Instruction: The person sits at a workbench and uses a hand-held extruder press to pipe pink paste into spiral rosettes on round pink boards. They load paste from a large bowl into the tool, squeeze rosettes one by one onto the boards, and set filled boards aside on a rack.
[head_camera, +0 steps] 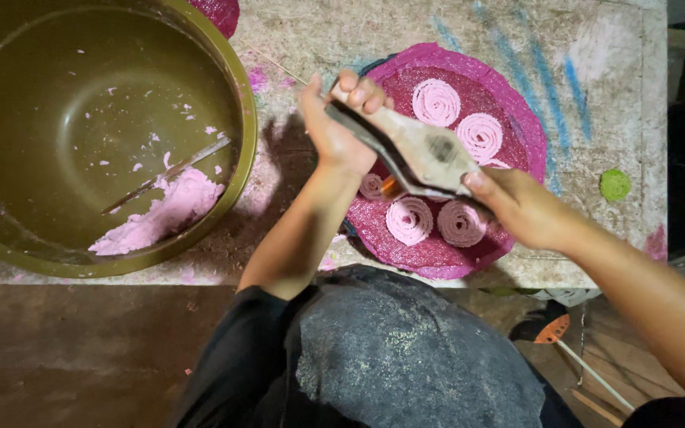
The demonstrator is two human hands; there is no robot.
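- Step: L hand + R hand both clamped on wooden press, squeezing pink dough spirals onto magenta mat.
- Press hangs over mat; a new coil prob. forming beneath, hidden.
- Next: steady circling squeeze.
- Bowl left, dough low.

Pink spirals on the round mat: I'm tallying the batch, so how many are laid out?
5 clearly: two at the mat's top, two at the bottom, one left. The press and hands may hide more.
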